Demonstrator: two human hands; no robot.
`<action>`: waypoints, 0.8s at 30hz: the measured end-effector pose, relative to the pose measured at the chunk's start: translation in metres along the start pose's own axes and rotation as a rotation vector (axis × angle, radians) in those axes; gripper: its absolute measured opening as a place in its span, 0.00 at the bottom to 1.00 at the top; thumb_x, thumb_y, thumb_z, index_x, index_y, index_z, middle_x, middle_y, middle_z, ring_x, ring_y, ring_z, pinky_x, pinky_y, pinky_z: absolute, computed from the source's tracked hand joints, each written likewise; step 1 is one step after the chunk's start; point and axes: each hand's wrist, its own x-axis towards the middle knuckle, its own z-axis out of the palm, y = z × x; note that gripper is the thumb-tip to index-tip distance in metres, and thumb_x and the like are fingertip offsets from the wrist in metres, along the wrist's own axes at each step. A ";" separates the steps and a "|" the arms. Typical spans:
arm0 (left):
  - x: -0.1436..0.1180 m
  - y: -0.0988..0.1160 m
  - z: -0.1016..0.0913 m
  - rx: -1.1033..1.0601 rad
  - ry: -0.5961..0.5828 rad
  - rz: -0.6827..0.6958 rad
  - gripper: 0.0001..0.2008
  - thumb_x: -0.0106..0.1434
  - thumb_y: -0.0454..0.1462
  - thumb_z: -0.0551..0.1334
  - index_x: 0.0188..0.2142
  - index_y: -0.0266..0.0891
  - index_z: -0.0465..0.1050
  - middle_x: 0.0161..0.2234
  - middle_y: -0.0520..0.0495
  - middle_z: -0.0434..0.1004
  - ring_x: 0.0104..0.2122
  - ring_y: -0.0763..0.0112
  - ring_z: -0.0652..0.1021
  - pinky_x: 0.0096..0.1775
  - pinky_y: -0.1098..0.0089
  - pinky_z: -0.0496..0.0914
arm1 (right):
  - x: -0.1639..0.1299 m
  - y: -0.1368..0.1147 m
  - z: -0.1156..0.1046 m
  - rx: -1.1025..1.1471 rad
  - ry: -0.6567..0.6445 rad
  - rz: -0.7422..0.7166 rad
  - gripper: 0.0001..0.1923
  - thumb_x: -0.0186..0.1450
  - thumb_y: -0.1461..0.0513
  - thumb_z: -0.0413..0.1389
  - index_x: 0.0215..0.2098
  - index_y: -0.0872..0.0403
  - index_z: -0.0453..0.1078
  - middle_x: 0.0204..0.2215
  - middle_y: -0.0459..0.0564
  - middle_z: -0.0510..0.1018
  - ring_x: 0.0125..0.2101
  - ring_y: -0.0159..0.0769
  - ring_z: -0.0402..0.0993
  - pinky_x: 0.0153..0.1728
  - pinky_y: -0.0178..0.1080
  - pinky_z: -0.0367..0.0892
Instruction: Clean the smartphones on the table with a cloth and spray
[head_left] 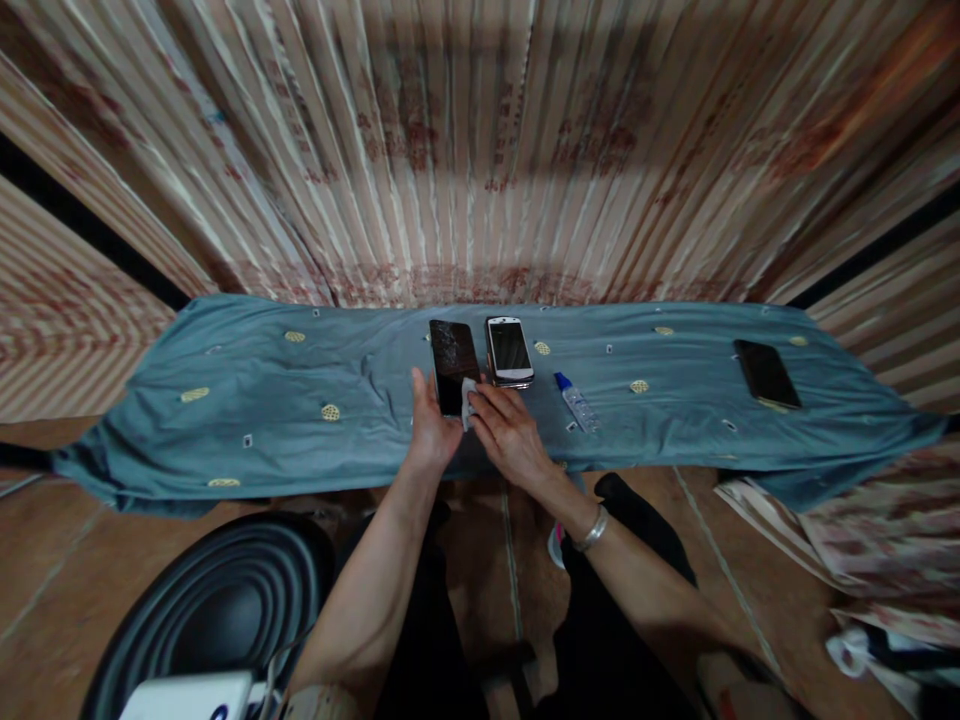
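A dark smartphone with a cracked screen is held tilted up in my left hand, whose thumb runs along its left edge. Between the fingers of my right hand is a small pale cloth, pressed to the lower right of that screen. Just right of the cracked phone lies a white phone, on top of what looks like another phone. A clear bottle with a blue cap rests on its side, right of my right hand.
Far right on the blue-green cloth-covered table lies another dark phone. Pleated curtains hang behind the table. Below left are a round black ribbed stool and a white device with a cable.
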 end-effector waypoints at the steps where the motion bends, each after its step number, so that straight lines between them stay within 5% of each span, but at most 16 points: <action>1: -0.001 0.000 0.001 0.000 0.005 0.001 0.27 0.67 0.55 0.48 0.39 0.38 0.76 0.43 0.39 0.81 0.53 0.59 0.75 0.57 0.58 0.66 | 0.000 -0.001 0.001 0.003 -0.004 -0.004 0.19 0.71 0.62 0.48 0.57 0.56 0.70 0.52 0.60 0.74 0.54 0.47 0.68 0.56 0.53 0.68; 13: -0.002 -0.010 -0.005 0.016 0.038 0.026 0.24 0.64 0.54 0.54 0.36 0.37 0.76 0.41 0.42 0.82 0.52 0.62 0.77 0.54 0.64 0.69 | -0.001 -0.016 0.010 -0.010 -0.014 -0.167 0.21 0.71 0.66 0.44 0.58 0.60 0.68 0.56 0.59 0.73 0.57 0.44 0.67 0.59 0.48 0.67; 19: -0.007 -0.016 -0.005 0.022 0.088 0.026 0.21 0.65 0.52 0.56 0.34 0.36 0.76 0.39 0.43 0.82 0.53 0.64 0.76 0.57 0.68 0.67 | 0.000 -0.013 0.010 -0.012 -0.031 -0.119 0.23 0.70 0.65 0.46 0.62 0.59 0.63 0.59 0.61 0.69 0.60 0.45 0.63 0.61 0.52 0.63; 24: -0.016 -0.026 -0.003 0.068 0.093 0.063 0.19 0.67 0.47 0.55 0.41 0.36 0.78 0.48 0.43 0.80 0.59 0.67 0.71 0.61 0.70 0.62 | 0.004 -0.005 0.007 -0.021 0.017 -0.082 0.23 0.70 0.65 0.45 0.63 0.58 0.62 0.61 0.62 0.66 0.62 0.46 0.60 0.62 0.53 0.62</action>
